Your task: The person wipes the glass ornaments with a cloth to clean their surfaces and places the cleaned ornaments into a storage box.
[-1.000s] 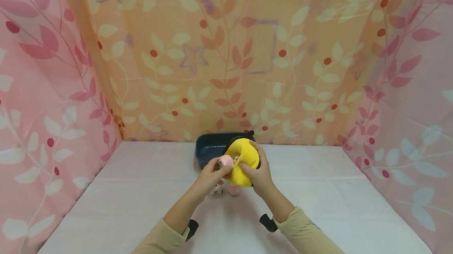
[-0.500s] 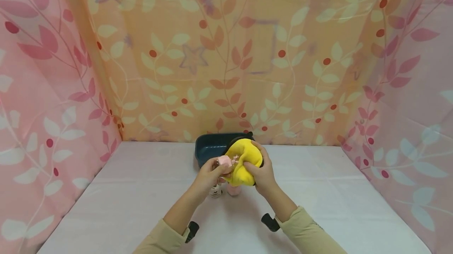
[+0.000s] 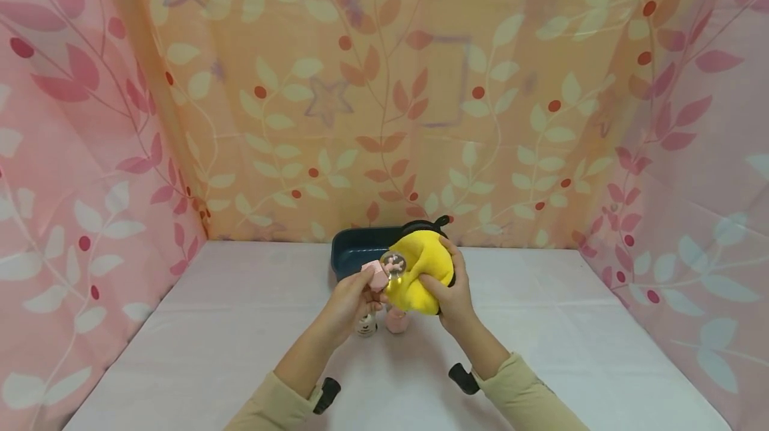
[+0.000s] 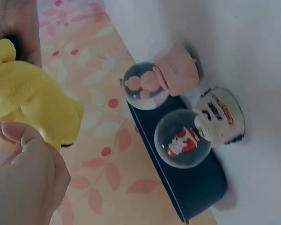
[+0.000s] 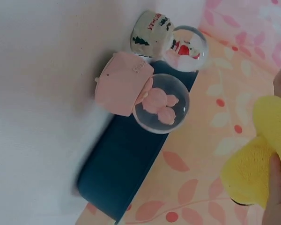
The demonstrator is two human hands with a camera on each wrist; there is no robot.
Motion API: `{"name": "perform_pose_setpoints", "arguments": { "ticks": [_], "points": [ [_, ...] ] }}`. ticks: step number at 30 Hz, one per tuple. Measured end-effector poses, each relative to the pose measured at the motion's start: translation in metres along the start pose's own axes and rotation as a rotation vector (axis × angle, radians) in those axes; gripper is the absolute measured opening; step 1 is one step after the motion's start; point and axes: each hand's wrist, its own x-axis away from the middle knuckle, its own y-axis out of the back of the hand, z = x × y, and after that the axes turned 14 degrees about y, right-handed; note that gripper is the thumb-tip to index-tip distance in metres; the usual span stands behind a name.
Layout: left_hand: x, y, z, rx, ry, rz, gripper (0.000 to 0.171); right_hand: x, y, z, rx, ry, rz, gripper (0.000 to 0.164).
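Over the desk [image 3: 541,317], our left hand [image 3: 345,301] pinches the pink-based snow globe [image 3: 384,271]; our right hand [image 3: 454,294] grips the yellow cloth [image 3: 422,261] just beside it. We should steady the base [image 3: 374,277] and wipe the dome [image 3: 394,263] gently.

Fluffy yellow cloth [image 3: 431,254]; glossy, perhaps glass globe [image 3: 394,263].
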Motion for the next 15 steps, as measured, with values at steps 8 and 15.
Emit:
{"name": "perform_pose_setpoints", "arguments": {
  "ticks": [8,15],
  "points": [
    [0.0024,-0.0042,-0.0006,-0.075,0.011,0.063,0.053,0.0044,-0.0046,0.0000,0.008,0.050,0.184,0.084],
    [0.0026,-0.0040,-0.0012,-0.139,0.016,0.027,0.059,0.0031,-0.0045,0.0021,0.054,0.023,0.223,0.084]
  ]
}}
